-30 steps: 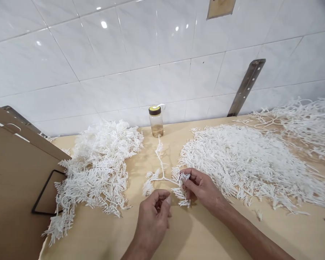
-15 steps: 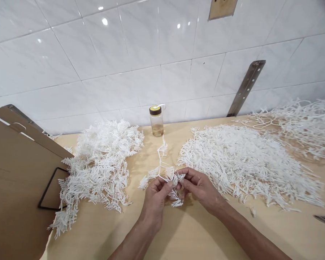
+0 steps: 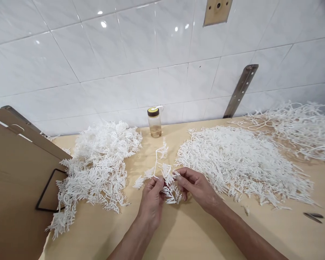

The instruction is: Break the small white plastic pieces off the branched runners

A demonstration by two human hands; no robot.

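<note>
My left hand [image 3: 151, 202] pinches a white plastic branch [image 3: 156, 162] by its stem, low in the middle of the head view. Feathery white sprigs spread from the stem upward, to the left and down between my hands. To its right, my right hand [image 3: 196, 187] has thumb and forefinger closed at the edge of a white sprig [image 3: 168, 175] beside the branch. The fingers partly hide that sprig's end, so whether it is joined to the stem cannot be made out.
White branched pieces form a heap [image 3: 100, 166] on the left. Loose sprigs make a pile [image 3: 241, 162] on the right, with bare stems [image 3: 303, 130] behind. A lidded bottle [image 3: 155, 124] stands near the wall. A cardboard box [image 3: 18, 187] is at left, small snips [image 3: 313, 216] at right.
The view has shifted slightly to the right. My right fingers have moved a little off the middle of the branch to its right edge. My left hand keeps its pinch on the stem.
</note>
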